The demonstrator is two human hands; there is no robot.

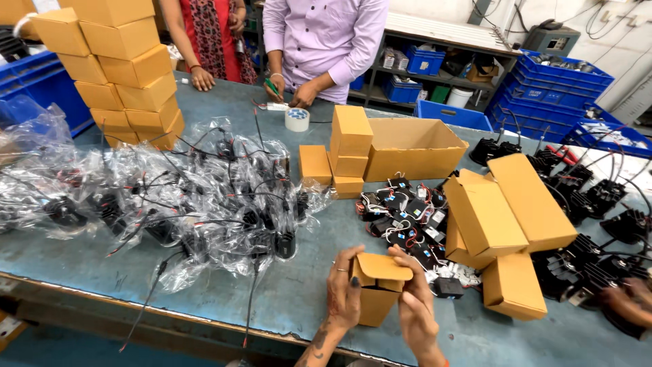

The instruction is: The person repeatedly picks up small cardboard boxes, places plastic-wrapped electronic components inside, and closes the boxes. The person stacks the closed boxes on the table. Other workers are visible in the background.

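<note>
Just now I grip a small box (377,289) with both hands at the table's (292,285) near edge: my left hand (344,292) curls around its left side to steady it, while my right hand (415,306) wraps the right side, thumb pressing the top flap down. Left of the box lie bagged parts (204,197), right of it loose black modules (407,221), then more boxes (509,221) kept within reach.

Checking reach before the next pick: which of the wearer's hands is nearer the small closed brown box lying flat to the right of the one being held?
Right. The right hand is beside the small closed box; the left hand grips the held box on its far side.
</note>
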